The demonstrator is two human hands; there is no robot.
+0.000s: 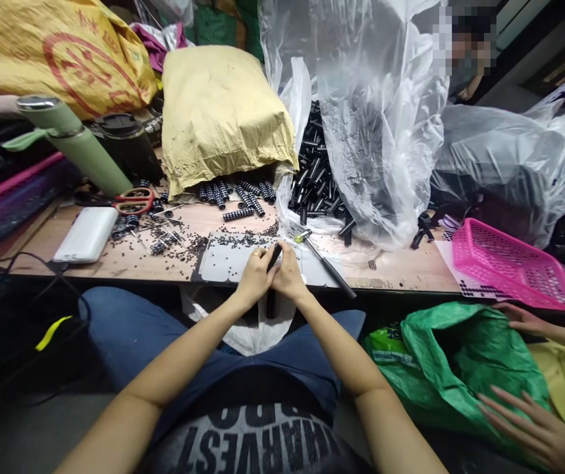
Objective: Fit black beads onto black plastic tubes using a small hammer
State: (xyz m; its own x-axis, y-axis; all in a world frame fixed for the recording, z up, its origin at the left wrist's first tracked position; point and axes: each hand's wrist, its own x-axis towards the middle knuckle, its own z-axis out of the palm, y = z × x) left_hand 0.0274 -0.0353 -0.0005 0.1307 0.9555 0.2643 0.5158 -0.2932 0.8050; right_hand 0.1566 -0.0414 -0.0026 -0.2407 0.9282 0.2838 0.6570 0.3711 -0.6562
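Note:
Both hands meet at the table's front edge, over a light grey board [223,263] strewn with small dark bits. My left hand [257,275] and my right hand [287,268] are closed around a short black tube [274,257], whose upper end shows between the fingertips. Fingers cover the rest of it. A tool with a dark handle [332,270] lies just right of my right hand, its yellowish head on the board. Behind the hands are dotted black rods [250,197], and black tubes [315,178] spill from a clear plastic bag [386,131].
On the left are a white box [86,235], red-handled scissors [134,201], a green bottle [89,155] and a black cup [127,145]. A yellow sack [223,112] stands behind. On the right are a pink basket [514,263] and another person's hands [534,421] at a green bag [475,355].

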